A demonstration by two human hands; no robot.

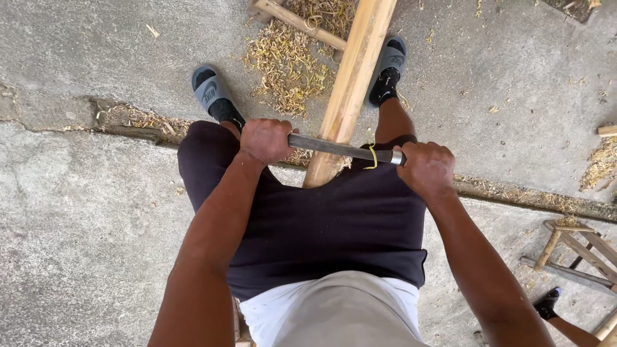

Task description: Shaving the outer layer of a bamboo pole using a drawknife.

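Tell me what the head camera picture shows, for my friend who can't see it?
A seated person's left hand and right hand grip both ends of a long blade laid across a bamboo pole between their knees. Shavings lie on the concrete by their grey sandals.

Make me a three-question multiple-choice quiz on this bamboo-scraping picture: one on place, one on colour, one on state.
1. Where does the blade lie?
A. across the bamboo pole
B. on the concrete floor
C. on a stool

2. What colour are the sandals?
A. red
B. grey
C. white

3. How are the hands placed?
A. both free
B. one on the blade
C. left hand and right hand each grip an end

Answers: 1 A, it crosses the pole between the knees; 2 B, both look grey; 3 C, fists closed at either end.
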